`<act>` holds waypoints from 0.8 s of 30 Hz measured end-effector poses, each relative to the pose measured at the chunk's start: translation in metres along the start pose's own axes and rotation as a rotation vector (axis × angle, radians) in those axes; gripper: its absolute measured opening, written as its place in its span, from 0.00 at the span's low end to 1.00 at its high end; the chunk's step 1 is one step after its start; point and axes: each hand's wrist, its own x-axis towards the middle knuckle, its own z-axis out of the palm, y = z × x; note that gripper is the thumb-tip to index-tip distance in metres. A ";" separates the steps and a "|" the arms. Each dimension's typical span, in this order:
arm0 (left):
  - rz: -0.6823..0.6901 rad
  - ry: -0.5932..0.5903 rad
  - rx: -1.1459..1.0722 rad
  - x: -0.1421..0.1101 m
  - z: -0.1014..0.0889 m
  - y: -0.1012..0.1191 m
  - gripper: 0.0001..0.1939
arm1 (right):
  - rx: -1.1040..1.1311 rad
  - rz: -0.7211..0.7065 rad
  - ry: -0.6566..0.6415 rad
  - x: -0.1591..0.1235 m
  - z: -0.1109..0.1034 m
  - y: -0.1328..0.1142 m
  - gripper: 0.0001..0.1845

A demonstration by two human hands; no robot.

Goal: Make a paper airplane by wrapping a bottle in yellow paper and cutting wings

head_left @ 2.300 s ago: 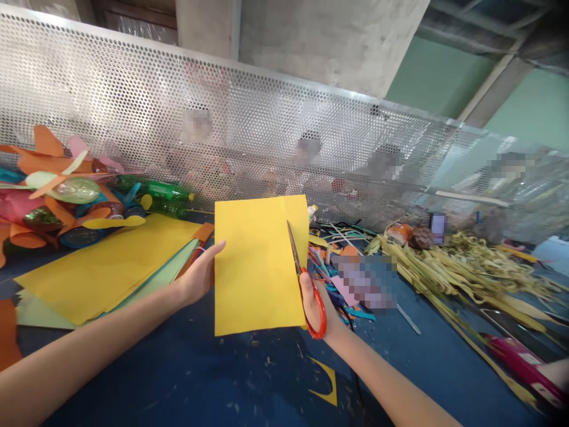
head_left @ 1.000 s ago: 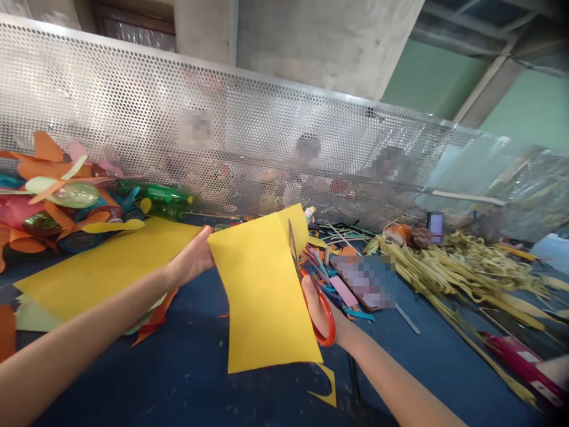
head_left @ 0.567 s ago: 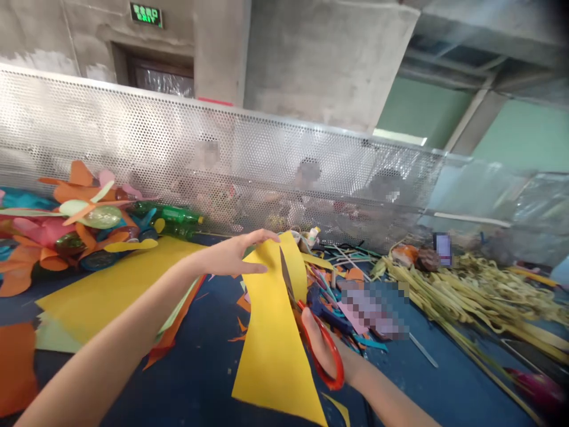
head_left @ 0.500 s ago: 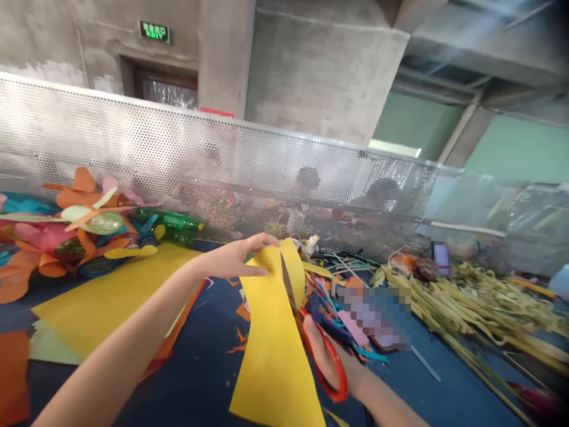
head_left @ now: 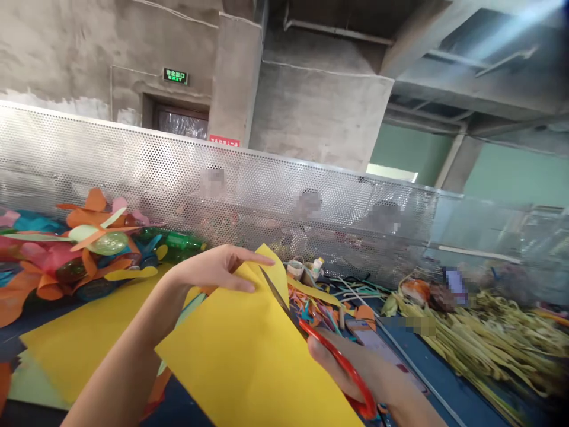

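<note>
A sheet of yellow paper (head_left: pixel 253 356) is raised in front of me, its far tip standing up. My left hand (head_left: pixel 213 267) grips its far left edge between thumb and fingers. Red-handled scissors (head_left: pixel 355 376) are in my right hand (head_left: pixel 373 350), with my thumb through one loop. Their dark blades slant up and left across the paper near its far tip, close to my left fingertips. Part of the right hand is hidden behind the handle and the paper. More yellow sheets (head_left: pixel 106 332) lie on the blue table under my left arm.
Paper flowers with plastic bottles (head_left: pixel 95 243) are piled at the left. Paper scraps, a phone (head_left: pixel 377 347), cups (head_left: pixel 295 268) and a small white bottle (head_left: pixel 317 267) are at right. Beyond lie yellow-green strips (head_left: pixel 471 344). A perforated metal screen (head_left: pixel 275 196) runs behind, with people beyond.
The yellow paper has turned and now shows a broader face toward me. Both hands have shifted with it, the scissors still at its far end. The view has tilted upward.
</note>
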 end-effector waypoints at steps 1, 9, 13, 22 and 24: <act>-0.012 -0.016 -0.015 -0.001 0.000 0.001 0.28 | -0.021 0.009 -0.009 -0.001 0.002 0.001 0.29; -0.099 -0.100 -0.087 -0.003 0.004 0.006 0.30 | 0.081 -0.066 -0.100 -0.002 0.004 0.001 0.23; -0.126 -0.100 -0.069 -0.005 0.002 0.007 0.30 | 0.102 -0.047 -0.064 -0.001 0.009 0.001 0.19; -0.110 -0.172 -0.104 -0.002 -0.007 -0.004 0.34 | 0.083 0.001 -0.056 0.002 0.022 0.006 0.23; -0.109 -0.188 -0.110 -0.002 -0.009 -0.005 0.34 | 0.103 0.003 -0.010 0.002 0.023 0.008 0.23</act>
